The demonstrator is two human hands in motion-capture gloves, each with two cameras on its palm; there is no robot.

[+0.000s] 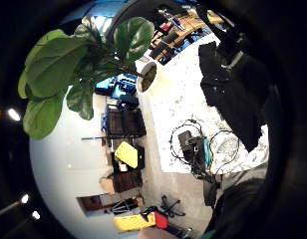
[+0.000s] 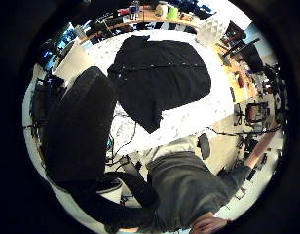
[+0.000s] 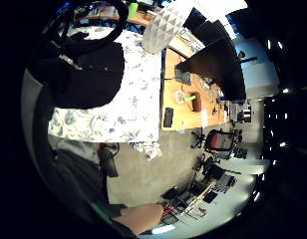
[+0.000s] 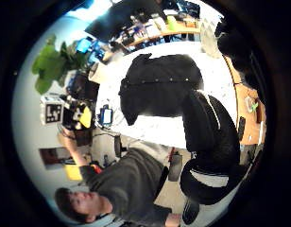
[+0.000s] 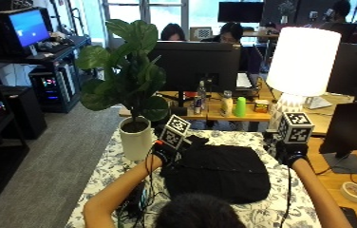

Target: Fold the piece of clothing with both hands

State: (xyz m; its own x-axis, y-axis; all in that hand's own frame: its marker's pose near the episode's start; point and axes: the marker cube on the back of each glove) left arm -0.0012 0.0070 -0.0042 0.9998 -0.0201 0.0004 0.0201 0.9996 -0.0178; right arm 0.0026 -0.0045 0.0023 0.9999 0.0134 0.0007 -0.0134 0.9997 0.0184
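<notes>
In the middle of the frame the soft, floppy black shirt (image 5: 220,173) probably wants lifting by its edges; both hands, the left hand (image 5: 164,153) and right hand (image 5: 290,152), hold nothing, though I cannot tell how their fingers sit.

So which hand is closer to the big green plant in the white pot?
The left. The left hand is right beside the plant pot, at the black garment's left edge. The right hand is across the garment, near the lamp.
</notes>
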